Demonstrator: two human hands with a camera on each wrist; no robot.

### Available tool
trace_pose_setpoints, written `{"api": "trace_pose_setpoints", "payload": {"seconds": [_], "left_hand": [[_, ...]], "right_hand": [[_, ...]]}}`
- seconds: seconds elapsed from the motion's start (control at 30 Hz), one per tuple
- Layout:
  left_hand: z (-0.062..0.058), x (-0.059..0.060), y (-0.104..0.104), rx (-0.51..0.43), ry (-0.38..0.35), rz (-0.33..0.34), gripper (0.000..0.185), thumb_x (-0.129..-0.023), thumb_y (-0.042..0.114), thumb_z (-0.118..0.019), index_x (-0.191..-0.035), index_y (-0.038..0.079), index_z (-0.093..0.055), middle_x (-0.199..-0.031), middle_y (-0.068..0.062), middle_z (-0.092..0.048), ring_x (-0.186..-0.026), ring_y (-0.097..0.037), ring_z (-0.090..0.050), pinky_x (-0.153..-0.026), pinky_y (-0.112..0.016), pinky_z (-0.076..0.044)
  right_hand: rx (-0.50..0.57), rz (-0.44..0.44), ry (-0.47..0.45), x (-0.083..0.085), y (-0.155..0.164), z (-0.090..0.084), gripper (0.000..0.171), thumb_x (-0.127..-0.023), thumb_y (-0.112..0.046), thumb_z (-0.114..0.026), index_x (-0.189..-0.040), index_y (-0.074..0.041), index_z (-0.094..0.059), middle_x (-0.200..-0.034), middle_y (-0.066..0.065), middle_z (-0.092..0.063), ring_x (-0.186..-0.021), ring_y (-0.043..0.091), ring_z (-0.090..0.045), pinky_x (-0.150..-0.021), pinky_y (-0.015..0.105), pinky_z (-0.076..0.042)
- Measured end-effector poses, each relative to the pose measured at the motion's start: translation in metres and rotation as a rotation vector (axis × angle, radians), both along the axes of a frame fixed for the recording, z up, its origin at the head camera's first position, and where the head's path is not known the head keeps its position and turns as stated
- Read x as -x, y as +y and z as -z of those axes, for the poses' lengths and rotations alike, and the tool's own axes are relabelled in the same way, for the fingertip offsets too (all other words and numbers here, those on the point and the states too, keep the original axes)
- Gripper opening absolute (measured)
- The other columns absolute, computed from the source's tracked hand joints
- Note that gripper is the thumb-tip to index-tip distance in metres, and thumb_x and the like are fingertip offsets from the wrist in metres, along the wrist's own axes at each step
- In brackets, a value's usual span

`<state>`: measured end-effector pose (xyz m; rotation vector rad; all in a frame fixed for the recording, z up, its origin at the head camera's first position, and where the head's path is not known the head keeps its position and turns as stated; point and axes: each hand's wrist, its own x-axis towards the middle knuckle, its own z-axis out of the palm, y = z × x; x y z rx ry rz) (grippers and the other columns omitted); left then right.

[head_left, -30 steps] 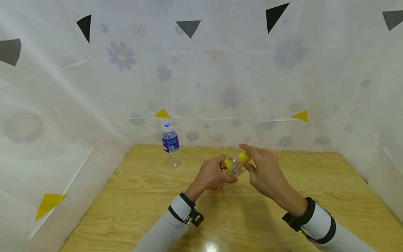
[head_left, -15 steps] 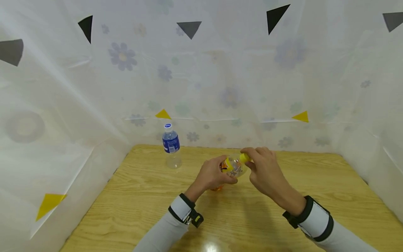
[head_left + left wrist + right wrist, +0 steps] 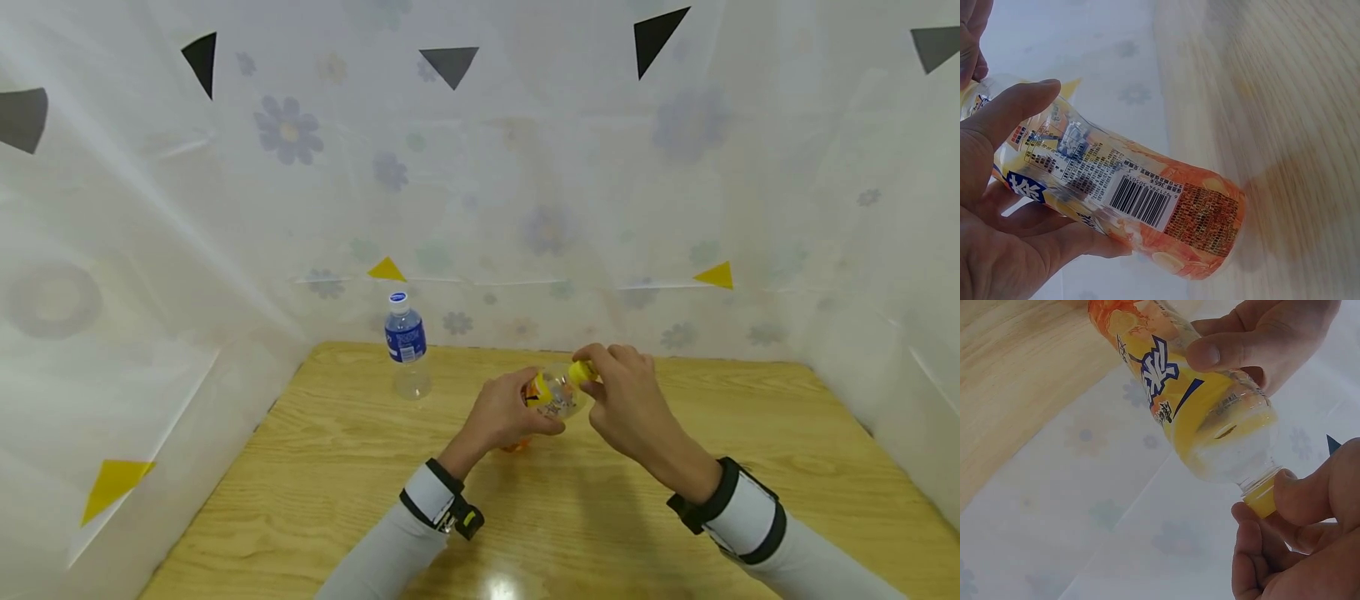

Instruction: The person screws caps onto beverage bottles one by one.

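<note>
A clear plastic drink bottle (image 3: 556,395) with a yellow and orange label is held tilted over the table, its neck toward the right. My left hand (image 3: 512,412) grips it round the middle, thumb on one side and fingers on the other. The barcode side of the label (image 3: 1141,199) shows in the left wrist view. At the neck, my right hand (image 3: 630,410) pinches the yellow cap (image 3: 1261,499) between thumb and fingers. The cap sits on the bottle's neck (image 3: 1260,479). No liquid shows through the bottle's clear shoulder.
Another clear bottle (image 3: 406,343), with a blue label and white cap, stands upright at the back left of the wooden table (image 3: 315,467). A pale flowered plastic sheet (image 3: 495,183) walls the back and sides, marked with black, grey and yellow triangles.
My right thumb and fingers, spread apart around the cap a second ago, have closed on it. My left hand and the bottle have stayed nearly still.
</note>
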<state>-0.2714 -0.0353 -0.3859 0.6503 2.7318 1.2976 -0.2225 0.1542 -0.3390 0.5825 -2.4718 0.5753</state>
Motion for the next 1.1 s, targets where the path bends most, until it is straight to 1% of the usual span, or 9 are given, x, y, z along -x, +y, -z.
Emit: {"api": "trace_pose_setpoints", "payload": {"seconds": [0.17, 0.4, 0.57, 0.67, 0.87, 1.1], "left_hand": [[-0.0005, 0.0005, 0.0012, 0.009, 0.002, -0.002, 0.063, -0.073, 0.036, -0.091, -0.129, 0.021, -0.065, -0.098, 0.006, -0.070, -0.079, -0.006, -0.061, -0.067, -0.023, -0.051], [-0.0010, -0.0001, 0.0022, 0.010, 0.017, 0.006, 0.061, -0.073, 0.036, -0.091, -0.127, 0.022, -0.066, -0.096, 0.006, -0.070, -0.077, -0.006, -0.061, -0.066, -0.023, -0.050], [-0.0003, -0.0014, 0.0022, 0.003, 0.023, 0.013, 0.060, -0.074, 0.034, -0.091, -0.127, 0.020, -0.066, -0.095, 0.007, -0.069, -0.078, -0.006, -0.061, -0.066, -0.023, -0.050], [0.0003, -0.0018, 0.0026, 0.004, 0.027, 0.015, 0.061, -0.074, 0.034, -0.091, -0.127, 0.018, -0.066, -0.096, 0.006, -0.070, -0.078, -0.006, -0.061, -0.066, -0.024, -0.050], [0.0021, -0.0008, 0.0022, 0.011, 0.031, 0.015, 0.060, -0.074, 0.035, -0.091, -0.127, 0.020, -0.066, -0.096, 0.007, -0.070, -0.078, -0.006, -0.061, -0.067, -0.023, -0.050], [0.0020, 0.0007, 0.0016, 0.017, 0.031, 0.026, 0.059, -0.073, 0.035, -0.091, -0.124, 0.019, -0.067, -0.095, 0.007, -0.069, -0.079, -0.006, -0.061, -0.067, -0.024, -0.050]], "right_hand": [[0.005, 0.016, 0.004, 0.0002, 0.0002, -0.0004, 0.021, -0.088, 0.002, -0.071, -0.108, -0.003, -0.065, -0.093, 0.014, -0.066, -0.090, 0.035, -0.059, -0.078, 0.045, -0.031], [0.005, 0.026, 0.030, 0.0020, 0.0010, -0.0008, 0.012, -0.089, -0.007, -0.073, -0.098, -0.003, -0.064, -0.083, 0.009, -0.064, -0.079, 0.030, -0.056, -0.075, 0.042, -0.027], [0.011, 0.025, 0.050, 0.0035, 0.0022, 0.0010, 0.013, -0.091, -0.013, -0.072, -0.088, -0.005, -0.061, -0.070, 0.003, -0.057, -0.070, 0.024, -0.050, -0.074, 0.040, -0.027], [0.019, 0.022, 0.051, 0.0044, 0.0033, 0.0024, 0.016, -0.091, -0.015, -0.071, -0.084, -0.007, -0.060, -0.066, 0.001, -0.053, -0.066, 0.021, -0.046, -0.074, 0.039, -0.026], [0.020, 0.025, 0.034, 0.0056, 0.0040, 0.0047, 0.014, -0.093, -0.017, -0.071, -0.086, -0.007, -0.062, -0.069, 0.002, -0.057, -0.069, 0.022, -0.049, -0.075, 0.040, -0.028], [0.028, 0.029, 0.025, 0.0048, 0.0054, 0.0062, 0.014, -0.093, -0.018, -0.071, -0.090, -0.007, -0.063, -0.072, 0.002, -0.059, -0.072, 0.023, -0.051, -0.075, 0.040, -0.027]]}}
